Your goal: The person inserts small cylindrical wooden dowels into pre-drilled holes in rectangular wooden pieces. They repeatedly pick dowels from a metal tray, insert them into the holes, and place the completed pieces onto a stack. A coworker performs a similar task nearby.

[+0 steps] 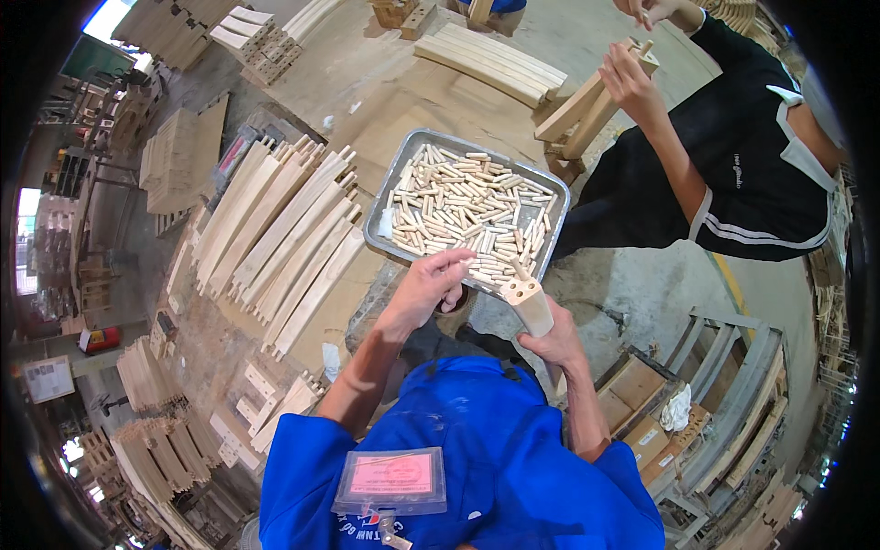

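I see the right hand grasping a pale, long wooden post, round dark holes in its flat end, at five o'clock of a rectangular silver metal tray of short cream wooden dowels. At seven, the left hand curls; its hold, I cannot tell.

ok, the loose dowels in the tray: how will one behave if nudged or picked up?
Probably apt to roll where there's room: the dowels look like short round pegs. Likely stiff and light, being small pieces of bare wood. A push may shift neighbours too, since they're heaped at mixed angles in the grey tray.
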Tool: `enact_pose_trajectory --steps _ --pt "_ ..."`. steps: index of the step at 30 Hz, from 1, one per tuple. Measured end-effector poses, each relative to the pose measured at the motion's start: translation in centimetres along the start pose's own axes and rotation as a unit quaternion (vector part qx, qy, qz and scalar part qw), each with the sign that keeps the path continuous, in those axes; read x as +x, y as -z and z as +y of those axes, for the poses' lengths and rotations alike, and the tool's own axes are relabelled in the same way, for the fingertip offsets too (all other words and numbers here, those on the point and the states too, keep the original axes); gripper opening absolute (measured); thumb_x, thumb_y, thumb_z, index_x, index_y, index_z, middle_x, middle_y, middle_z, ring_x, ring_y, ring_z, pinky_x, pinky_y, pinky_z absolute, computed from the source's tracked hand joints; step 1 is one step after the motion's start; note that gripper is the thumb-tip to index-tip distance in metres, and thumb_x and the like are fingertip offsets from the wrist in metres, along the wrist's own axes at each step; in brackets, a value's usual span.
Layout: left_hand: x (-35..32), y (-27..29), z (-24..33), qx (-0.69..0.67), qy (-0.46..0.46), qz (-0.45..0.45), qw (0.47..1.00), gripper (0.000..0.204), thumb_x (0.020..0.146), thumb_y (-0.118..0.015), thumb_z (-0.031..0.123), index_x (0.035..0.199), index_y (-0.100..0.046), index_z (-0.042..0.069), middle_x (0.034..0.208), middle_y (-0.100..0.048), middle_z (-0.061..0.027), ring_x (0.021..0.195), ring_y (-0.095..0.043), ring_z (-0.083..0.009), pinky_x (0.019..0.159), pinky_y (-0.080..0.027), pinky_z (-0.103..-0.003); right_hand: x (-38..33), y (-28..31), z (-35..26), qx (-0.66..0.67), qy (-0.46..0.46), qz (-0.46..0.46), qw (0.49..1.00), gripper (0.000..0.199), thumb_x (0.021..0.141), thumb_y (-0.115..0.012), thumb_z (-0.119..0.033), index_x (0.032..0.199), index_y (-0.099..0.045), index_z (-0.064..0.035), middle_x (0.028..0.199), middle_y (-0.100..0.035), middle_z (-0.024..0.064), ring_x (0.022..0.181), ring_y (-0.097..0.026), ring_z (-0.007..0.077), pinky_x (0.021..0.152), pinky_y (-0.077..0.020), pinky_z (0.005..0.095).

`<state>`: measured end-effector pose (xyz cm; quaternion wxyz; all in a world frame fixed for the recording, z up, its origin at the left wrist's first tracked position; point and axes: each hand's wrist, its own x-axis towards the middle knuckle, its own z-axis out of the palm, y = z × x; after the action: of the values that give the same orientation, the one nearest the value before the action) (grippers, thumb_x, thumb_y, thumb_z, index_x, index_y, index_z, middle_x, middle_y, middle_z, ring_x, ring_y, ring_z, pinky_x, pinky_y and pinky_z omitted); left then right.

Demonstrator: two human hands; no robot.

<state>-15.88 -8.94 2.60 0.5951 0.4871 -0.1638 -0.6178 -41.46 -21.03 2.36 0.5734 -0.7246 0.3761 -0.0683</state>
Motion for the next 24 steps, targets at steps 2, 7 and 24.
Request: enact_pose_trajectory --steps 2,7,24 --pt "-1.2 -1.2 0.0 0.035 -0.013 -0.014 0.999 0.032 0.104 -0.061 0.013 0.134 -0.060 0.000 0.080 -0.054 0.0021 0.064 -0.045 -0.0062 0.054 -0.037 -0.023 0.0 0.1 -0.4 -0.011 0.016 -0.007 1.000 0.074 0.067 -0.076 -0.006 0.139 -0.059 -0.0028 0.110 -0.074 0.0142 0.103 -0.071 0.0199 0.092 -0.0541 0.0343" --pt "-2.0 -3.6 0.7 0.038 -0.014 -0.033 0.999 0.024 0.103 -0.065 0.017 0.120 -0.065 0.001 0.076 -0.053 0.0039 0.065 -0.044 -0.0047 0.054 -0.037 -0.023 -0.5 0.0 -0.8 -0.008 0.039 -0.005 0.999 0.075 0.066 -0.077 -0.005 0.139 -0.058 -0.0030 0.115 -0.072 0.0165 0.104 -0.072 0.0257 0.092 -0.0552 0.0363" --pt "-1.6 -3.0 0.4 0.306 -0.071 0.016 0.949 0.025 0.098 -0.067 0.024 0.106 -0.071 0.001 0.095 -0.074 -0.0138 0.086 -0.069 -0.0204 0.082 -0.054 -0.036 -0.6 -2.1 -3.2 -0.104 0.103 0.030 0.989 0.079 0.060 -0.080 -0.005 0.136 -0.058 -0.0013 0.110 -0.071 0.0223 0.100 -0.071 0.0403 0.086 -0.0574 0.0419"
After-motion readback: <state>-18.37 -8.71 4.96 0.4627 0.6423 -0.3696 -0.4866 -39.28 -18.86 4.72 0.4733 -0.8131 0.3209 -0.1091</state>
